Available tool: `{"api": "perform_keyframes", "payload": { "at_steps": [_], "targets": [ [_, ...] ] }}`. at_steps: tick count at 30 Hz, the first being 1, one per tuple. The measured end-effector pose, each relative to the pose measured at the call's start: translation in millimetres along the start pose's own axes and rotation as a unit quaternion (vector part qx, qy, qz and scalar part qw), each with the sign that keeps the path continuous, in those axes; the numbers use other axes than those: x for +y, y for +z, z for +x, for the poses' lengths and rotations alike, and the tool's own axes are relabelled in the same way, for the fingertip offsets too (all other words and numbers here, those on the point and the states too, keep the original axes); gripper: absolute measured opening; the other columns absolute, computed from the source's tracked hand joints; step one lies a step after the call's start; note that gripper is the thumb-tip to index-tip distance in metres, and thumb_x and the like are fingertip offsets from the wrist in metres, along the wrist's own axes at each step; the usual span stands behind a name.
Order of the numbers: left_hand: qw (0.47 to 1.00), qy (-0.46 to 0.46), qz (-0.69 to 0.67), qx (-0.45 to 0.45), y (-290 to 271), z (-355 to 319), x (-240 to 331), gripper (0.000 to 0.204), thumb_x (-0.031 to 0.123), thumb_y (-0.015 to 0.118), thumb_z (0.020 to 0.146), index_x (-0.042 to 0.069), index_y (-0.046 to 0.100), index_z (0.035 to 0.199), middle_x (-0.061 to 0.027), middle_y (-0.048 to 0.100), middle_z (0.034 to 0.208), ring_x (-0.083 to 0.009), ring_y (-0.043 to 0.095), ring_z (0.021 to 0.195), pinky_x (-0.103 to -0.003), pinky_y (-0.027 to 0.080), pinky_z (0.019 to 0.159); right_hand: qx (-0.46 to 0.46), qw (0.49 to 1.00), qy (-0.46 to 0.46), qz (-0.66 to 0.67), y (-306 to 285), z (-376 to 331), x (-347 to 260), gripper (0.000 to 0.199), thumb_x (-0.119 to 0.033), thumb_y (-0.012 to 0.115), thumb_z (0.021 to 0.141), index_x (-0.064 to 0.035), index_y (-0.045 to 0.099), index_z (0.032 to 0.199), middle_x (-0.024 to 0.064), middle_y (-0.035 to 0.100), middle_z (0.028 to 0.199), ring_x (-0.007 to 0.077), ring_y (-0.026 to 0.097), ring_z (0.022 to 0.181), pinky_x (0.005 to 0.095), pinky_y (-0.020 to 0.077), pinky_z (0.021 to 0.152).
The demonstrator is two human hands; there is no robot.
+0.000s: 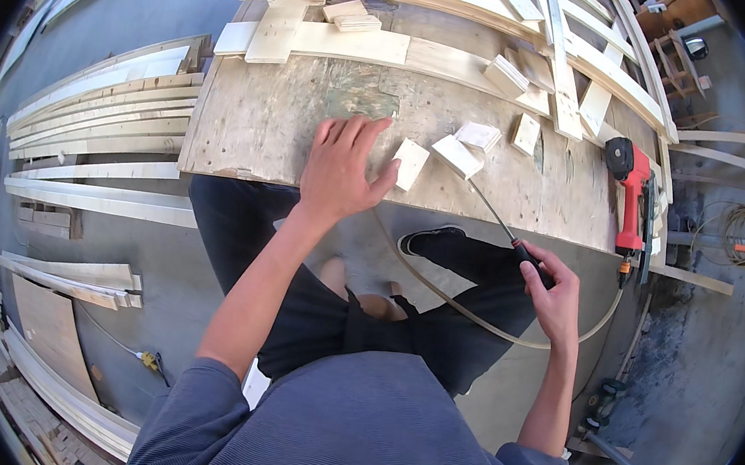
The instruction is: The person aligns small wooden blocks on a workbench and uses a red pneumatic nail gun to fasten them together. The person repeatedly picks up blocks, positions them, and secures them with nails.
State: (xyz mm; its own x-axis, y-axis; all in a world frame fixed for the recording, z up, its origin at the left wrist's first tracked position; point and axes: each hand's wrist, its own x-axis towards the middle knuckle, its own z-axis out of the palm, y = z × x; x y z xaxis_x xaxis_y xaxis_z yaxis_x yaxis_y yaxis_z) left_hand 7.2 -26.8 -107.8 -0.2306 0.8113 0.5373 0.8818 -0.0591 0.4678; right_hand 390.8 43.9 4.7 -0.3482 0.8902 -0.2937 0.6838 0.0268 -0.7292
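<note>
My left hand lies over the near edge of the wooden table, palm down with fingers stretched out and holding nothing. Just right of its thumb stands a small pale wood block. My right hand grips the dark handle of a screwdriver beyond the table's front edge. The screwdriver's long thin shaft points up and left, its tip at the near corner of another wood block. Whether the tip touches the block I cannot tell. Two more blocks lie close by, one behind and one to the right.
A red nail gun rests at the table's right end, its hose looping below across my legs. Joined boards and loose offcuts fill the far side. Stacked planks lie at left. A coiled hose is on the floor right.
</note>
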Motion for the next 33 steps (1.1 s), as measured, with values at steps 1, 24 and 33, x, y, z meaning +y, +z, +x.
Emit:
{"api": "perform_keyframes", "payload": {
  "at_steps": [1, 24, 33],
  "targets": [
    [1.000, 0.000, 0.000, -0.001, 0, 0, -1, 0.055, 0.032, 0.079, 0.097, 0.005, 0.068, 0.144, -0.0127, 0.072, 0.130, -0.0345, 0.068, 0.123, -0.048, 0.047, 0.113, 0.003, 1.000, 0.000, -0.005, 2, -2, 0, 0.034, -0.016, 0.080, 0.107, -0.0099, 0.083, 0.141, -0.0029, 0.065, 0.079, 0.0054, 0.059, 0.071, 0.0268, 0.0480, 0.066],
    [1.000, -0.001, -0.002, 0.001, 1, 0, -3, 0.056, 0.030, 0.080, 0.095, 0.006, 0.068, 0.144, -0.0128, 0.073, 0.127, -0.0352, 0.067, 0.124, -0.048, 0.046, 0.114, -0.101, 0.957, -0.054, -0.268, -62, 87, -153, 0.038, -0.038, 0.077, 0.108, -0.0054, 0.085, 0.125, 0.0051, 0.070, 0.072, 0.0122, 0.064, 0.062, 0.0317, 0.0516, 0.065],
    [1.000, -0.021, -0.012, -0.007, -2, 2, -10, 0.052, 0.028, 0.079, 0.097, 0.009, 0.069, 0.144, -0.0112, 0.074, 0.124, -0.0349, 0.068, 0.121, -0.048, 0.046, 0.113, -0.038, 0.914, -0.200, -0.351, -58, 142, -247, 0.041, -0.044, 0.073, 0.110, -0.0083, 0.083, 0.127, 0.0015, 0.064, 0.072, 0.0082, 0.057, 0.062, 0.0307, 0.0423, 0.058]
  ]
}}
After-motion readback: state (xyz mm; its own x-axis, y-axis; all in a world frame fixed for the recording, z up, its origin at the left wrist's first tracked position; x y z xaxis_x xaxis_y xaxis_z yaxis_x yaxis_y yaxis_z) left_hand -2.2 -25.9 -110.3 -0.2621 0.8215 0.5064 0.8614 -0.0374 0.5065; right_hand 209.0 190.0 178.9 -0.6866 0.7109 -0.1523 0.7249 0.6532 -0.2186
